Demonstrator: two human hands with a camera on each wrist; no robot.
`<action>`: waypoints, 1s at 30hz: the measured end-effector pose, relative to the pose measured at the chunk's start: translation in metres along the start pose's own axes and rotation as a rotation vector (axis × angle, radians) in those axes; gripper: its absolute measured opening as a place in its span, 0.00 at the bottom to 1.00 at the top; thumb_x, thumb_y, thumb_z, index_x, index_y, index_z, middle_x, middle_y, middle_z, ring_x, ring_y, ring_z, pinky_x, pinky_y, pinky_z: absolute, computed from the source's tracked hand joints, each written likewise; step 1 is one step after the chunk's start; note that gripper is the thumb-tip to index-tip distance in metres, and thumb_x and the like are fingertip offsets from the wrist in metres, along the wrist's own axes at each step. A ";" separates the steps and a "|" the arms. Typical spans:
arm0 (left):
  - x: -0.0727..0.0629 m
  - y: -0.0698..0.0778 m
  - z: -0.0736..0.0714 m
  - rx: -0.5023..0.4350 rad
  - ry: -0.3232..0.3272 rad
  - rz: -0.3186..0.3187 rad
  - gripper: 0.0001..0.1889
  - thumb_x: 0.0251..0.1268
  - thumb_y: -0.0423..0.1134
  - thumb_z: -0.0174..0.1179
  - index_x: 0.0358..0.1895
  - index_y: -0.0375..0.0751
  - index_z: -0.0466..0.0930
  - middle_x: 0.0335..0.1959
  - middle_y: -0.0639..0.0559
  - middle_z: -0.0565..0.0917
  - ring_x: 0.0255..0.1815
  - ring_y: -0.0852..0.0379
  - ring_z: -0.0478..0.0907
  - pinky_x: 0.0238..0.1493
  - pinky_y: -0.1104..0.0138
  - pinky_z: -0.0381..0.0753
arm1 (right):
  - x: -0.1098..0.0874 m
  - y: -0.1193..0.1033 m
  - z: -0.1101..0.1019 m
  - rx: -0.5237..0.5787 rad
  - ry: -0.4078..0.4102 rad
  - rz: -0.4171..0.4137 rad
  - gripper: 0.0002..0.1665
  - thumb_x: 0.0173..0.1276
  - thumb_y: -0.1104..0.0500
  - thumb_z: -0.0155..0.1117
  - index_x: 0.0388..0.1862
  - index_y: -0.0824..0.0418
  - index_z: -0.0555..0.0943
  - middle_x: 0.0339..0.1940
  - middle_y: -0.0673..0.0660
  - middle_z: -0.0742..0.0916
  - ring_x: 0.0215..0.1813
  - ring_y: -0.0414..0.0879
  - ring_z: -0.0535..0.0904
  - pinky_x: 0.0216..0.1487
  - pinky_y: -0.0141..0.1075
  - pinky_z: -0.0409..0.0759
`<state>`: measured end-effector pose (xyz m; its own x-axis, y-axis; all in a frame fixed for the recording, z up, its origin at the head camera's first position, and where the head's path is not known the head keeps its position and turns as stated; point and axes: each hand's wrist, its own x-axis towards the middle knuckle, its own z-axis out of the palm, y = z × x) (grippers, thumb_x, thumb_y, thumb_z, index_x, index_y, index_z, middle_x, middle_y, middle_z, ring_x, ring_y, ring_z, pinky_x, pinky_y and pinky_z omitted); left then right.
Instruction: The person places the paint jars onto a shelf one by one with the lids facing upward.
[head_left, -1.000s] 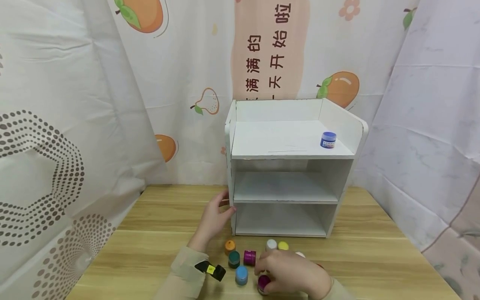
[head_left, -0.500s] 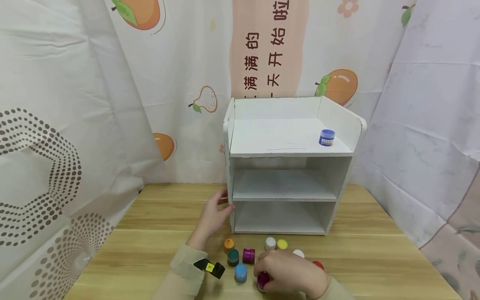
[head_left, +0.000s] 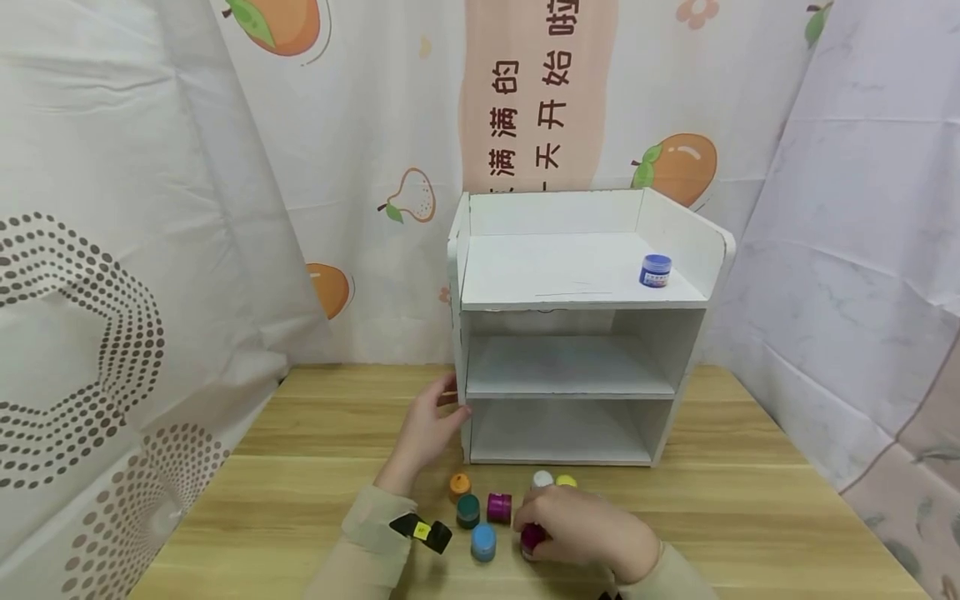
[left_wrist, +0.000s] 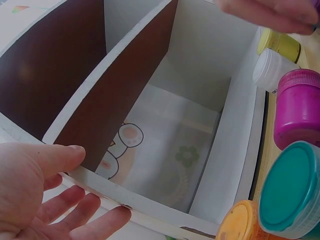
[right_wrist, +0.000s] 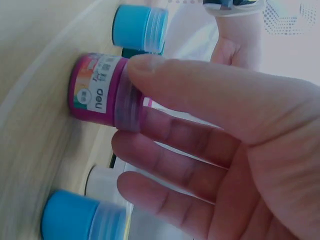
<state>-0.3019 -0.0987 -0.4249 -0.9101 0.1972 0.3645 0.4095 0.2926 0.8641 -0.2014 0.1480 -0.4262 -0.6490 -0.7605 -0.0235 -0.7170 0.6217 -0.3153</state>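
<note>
My right hand (head_left: 581, 529) pinches a magenta paint jar (right_wrist: 97, 90) by its clear-rimmed lid, between thumb and forefinger, with the other fingers loosely bent. The jar stands at or just above the table; the exact gap cannot be told. My left hand (head_left: 427, 429) rests against the left side panel of a white shelf unit (head_left: 562, 460), thumb at the front edge and fairly straight fingers along the outside. Near the hands are a light blue jar (head_left: 483, 542), a teal jar (left_wrist: 288, 187), an orange jar (head_left: 460, 486) and another magenta jar (head_left: 498, 508) lying on its side.
A dark blue jar (head_left: 656, 271) stands on the unit's top shelf at the right. White (head_left: 542, 479) and yellow (head_left: 566, 481) jars sit before the unit. Beneath my right hand another blue jar (right_wrist: 72, 215) shows in the right wrist view. Printed curtains hang behind the wooden table (head_left: 322, 500).
My right hand and the magenta jar have shifted slightly forward, toward the shelf unit. The hand now covers the red and white jars seen at its right earlier. My left hand stays put.
</note>
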 end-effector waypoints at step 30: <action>0.000 0.002 0.000 0.015 -0.005 -0.013 0.29 0.70 0.31 0.64 0.73 0.36 0.68 0.66 0.40 0.76 0.63 0.41 0.76 0.56 0.54 0.83 | 0.001 -0.003 -0.001 -0.060 0.075 0.087 0.09 0.60 0.56 0.80 0.38 0.51 0.87 0.35 0.42 0.81 0.35 0.32 0.73 0.34 0.30 0.78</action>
<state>-0.3007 -0.0979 -0.4232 -0.9150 0.1978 0.3515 0.3985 0.3088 0.8636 -0.2001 0.1460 -0.4249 -0.7252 -0.6882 0.0233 -0.6695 0.6968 -0.2576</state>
